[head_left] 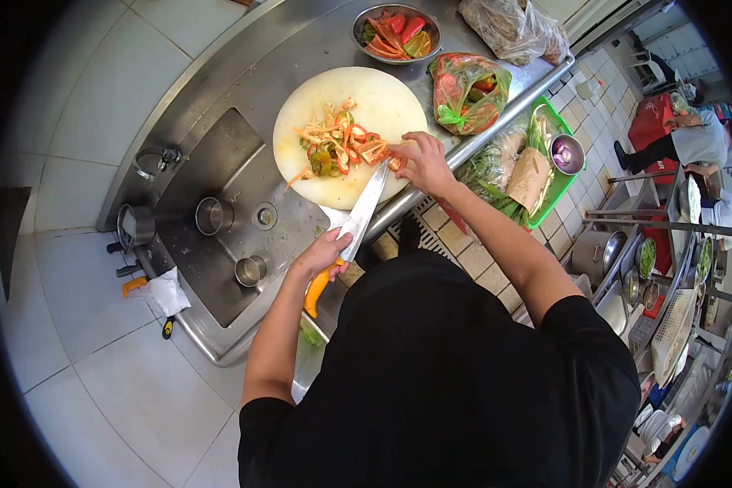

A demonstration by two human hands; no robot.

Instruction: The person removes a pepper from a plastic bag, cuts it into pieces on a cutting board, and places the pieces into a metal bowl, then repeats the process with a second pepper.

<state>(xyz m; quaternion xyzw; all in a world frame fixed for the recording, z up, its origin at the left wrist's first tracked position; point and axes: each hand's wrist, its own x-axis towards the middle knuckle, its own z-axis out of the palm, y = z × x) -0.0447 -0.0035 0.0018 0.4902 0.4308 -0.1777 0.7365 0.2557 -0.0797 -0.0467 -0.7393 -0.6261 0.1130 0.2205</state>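
Observation:
My left hand (325,251) is wrapped round the orange handle of a kitchen knife (368,200). Its wide blade slants up over the near edge of a round white cutting board (382,93), with the tip beside a piece of red pepper (396,162). The fingertips of my right hand (423,164) are bent down onto that piece, partly covering it. Just left of the blade, sliced red, orange and green pepper strips (342,145) lie in a loose heap on the board.
Behind the board stand a metal bowl of pepper pieces (398,34) and a tied bag of peppers (468,91). A green crate (557,199) with leafy vegetables sits to the right. The steel sink (220,175) holds metal cups. Co-workers are at far right.

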